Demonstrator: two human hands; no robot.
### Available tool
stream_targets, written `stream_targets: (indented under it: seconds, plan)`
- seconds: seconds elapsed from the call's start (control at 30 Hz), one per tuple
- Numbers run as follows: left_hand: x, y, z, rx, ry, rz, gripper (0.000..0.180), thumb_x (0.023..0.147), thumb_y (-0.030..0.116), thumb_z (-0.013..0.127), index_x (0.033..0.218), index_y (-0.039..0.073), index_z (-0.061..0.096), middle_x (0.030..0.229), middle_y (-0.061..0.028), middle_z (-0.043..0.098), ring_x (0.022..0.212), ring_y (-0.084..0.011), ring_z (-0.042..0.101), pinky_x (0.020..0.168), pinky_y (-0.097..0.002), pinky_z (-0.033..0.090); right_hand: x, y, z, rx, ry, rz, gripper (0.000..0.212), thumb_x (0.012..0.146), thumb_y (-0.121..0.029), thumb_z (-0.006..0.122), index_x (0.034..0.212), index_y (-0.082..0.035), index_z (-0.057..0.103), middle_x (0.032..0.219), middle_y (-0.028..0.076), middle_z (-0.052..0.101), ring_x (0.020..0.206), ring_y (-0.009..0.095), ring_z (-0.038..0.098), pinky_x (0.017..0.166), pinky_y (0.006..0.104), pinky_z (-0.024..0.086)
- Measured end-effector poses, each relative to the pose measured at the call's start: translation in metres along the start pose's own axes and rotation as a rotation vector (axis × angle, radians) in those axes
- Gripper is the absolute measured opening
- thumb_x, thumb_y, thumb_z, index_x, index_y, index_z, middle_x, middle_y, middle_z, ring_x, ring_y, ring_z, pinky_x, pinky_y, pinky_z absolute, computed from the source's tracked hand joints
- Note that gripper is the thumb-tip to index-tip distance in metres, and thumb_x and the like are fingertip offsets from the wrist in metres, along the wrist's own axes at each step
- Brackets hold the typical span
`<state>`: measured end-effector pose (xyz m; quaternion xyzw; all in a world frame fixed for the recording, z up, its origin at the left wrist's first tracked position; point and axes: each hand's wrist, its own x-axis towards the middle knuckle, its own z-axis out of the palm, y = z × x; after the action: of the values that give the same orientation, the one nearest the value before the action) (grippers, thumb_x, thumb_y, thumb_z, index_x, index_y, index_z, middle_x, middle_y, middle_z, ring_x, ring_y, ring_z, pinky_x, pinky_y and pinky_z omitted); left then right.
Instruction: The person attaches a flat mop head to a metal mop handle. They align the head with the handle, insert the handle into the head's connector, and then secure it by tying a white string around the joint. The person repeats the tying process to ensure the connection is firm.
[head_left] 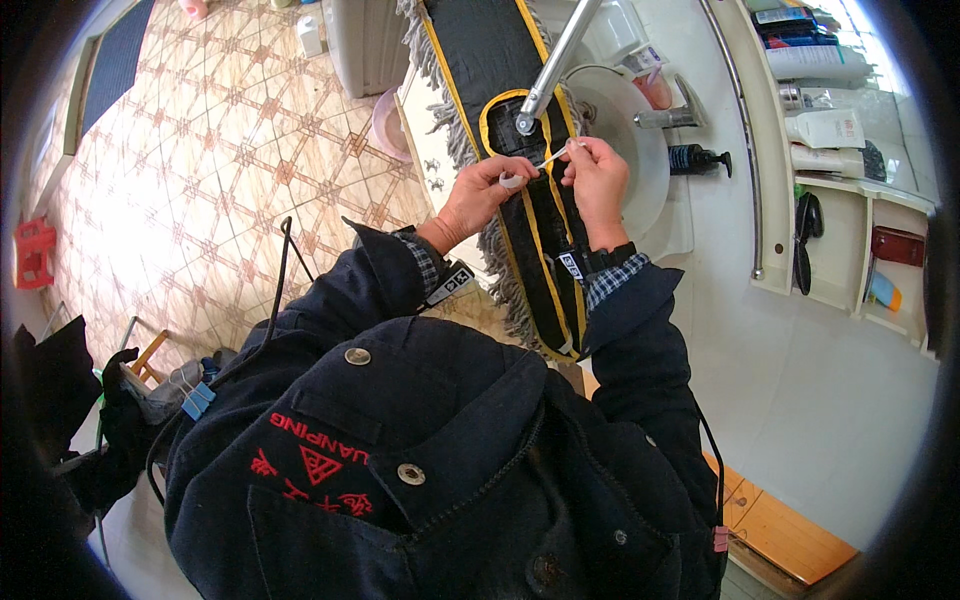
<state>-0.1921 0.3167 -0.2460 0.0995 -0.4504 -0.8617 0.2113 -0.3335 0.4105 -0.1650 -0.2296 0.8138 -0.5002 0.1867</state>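
Observation:
A long flat mop head (478,50) lies across the front of the washbasin, its black backing edged in yellow and its grey fringe hanging along the sides. Its metal pole (562,62) slants up to the right from a joint at the middle. Over the backing, my left hand (488,192) is closed, pinching a small whitish piece (513,181). Just to the right, my right hand (598,185) is closed on a thin white strip (556,155) that points toward the left fingertips. Whether the strip and the whitish piece are joined, I cannot tell.
Behind my right hand is the white washbasin (650,190) with a metal faucet (668,118) and a black pump bottle (697,160). A metal rail (745,130) and a shelf of toiletries (822,130) stand at the right. A pink basin (390,128) sits on the tiled floor.

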Motion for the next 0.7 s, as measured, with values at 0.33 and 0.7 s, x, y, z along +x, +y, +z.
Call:
stream_targets:
  seconds: [0.33,0.7]
  plan:
    - [0.004,-0.015,-0.014,-0.03,0.048,-0.107,0.009,0.098,0.012,0.057,0.095,0.007,0.063,0.102,0.0,0.065,0.076,-0.0053,0.049,0.066,-0.021,0.04,0.012,0.004,-0.005,0.064,0.055,0.101,0.013,0.092,-0.009,0.061,0.094,0.003,0.066,0.076,0.005,0.064,0.056,0.008,0.056,0.051,0.0238,0.051]
    - [0.024,-0.009,0.016,-0.108,0.192,-0.091,0.01,0.097,0.014,0.058,0.095,0.005,0.062,0.084,-0.001,0.065,0.061,-0.0056,0.048,0.053,-0.0208,0.037,0.004,-0.005,-0.01,0.017,-0.032,-0.019,0.014,0.089,-0.011,0.066,0.093,0.003,0.068,0.074,0.003,0.066,0.058,0.006,0.055,0.053,0.0223,0.047]
